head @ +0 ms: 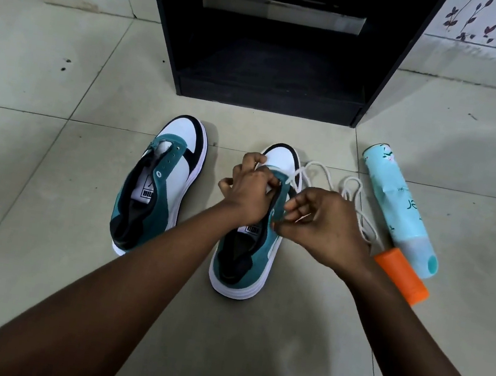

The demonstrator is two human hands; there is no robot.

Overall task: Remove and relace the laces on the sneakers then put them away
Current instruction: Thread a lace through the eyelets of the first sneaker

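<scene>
Sneakers sit side by side on the tiled floor [35, 156], toes pointing to 12 o'clock. We see the left sneaker [157, 184] at about 10 o'clock from our hands, unlaced, its eyelets bare and its tongue label showing. The right sneaker [245, 264] lies under our hands, just right of the first but not touching it, its heel toward 6 o'clock.

Our left hand [247, 192] rests over the right sneaker's eyelet area, fingers curled and pinching at the teal upper near the toe end; whether it also pinches the lace we cannot tell. Our right hand [320, 222] hovers just to 3 o'clock of the left hand, thumb and fingers curled, pinching the lace [353, 187] near its tip. From there the white lace runs up across the sneaker's front and lies in loose loops on the floor toward 2 o'clock, between the sneaker and the umbrella.

A folded light-blue umbrella [398, 210] with an orange handle [400, 280] lies at 3 o'clock, slanted, its handle end nearest us and partly behind our right wrist.

At 12 o'clock stands a black shelf [267, 94], its open lower compartment facing us, well apart from the sneakers.
</scene>
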